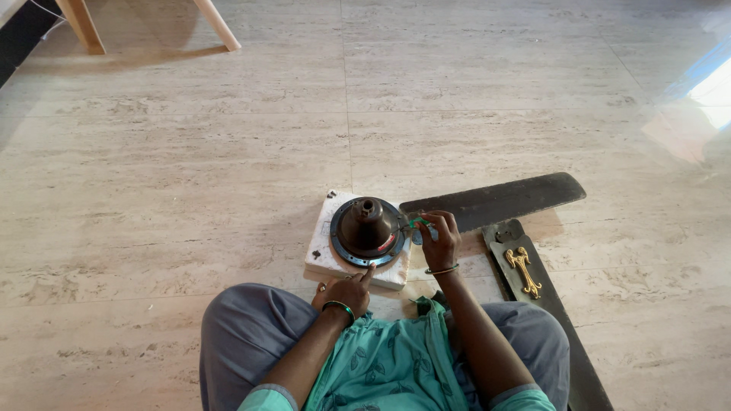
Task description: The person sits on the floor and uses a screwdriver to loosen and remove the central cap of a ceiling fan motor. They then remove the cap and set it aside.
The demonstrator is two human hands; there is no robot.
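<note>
Floor-set fan motor (pixel 367 230) between hands: left (pixel 346 293) fingertip touching, right (pixel 439 240) seemingly gripping screwdriver (pixel 417 225).

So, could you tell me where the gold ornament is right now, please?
In the head view, the gold ornament lies on the dark fan blade on the floor, to the person's right, just right of the right hand and the fan motor housing.

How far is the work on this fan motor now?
Done: both blades lie detached on the floor. In hand: the left hand steadies the motor on its white block; the right hand holds a green-handled tool at its rim. Left: cannot tell.
</note>
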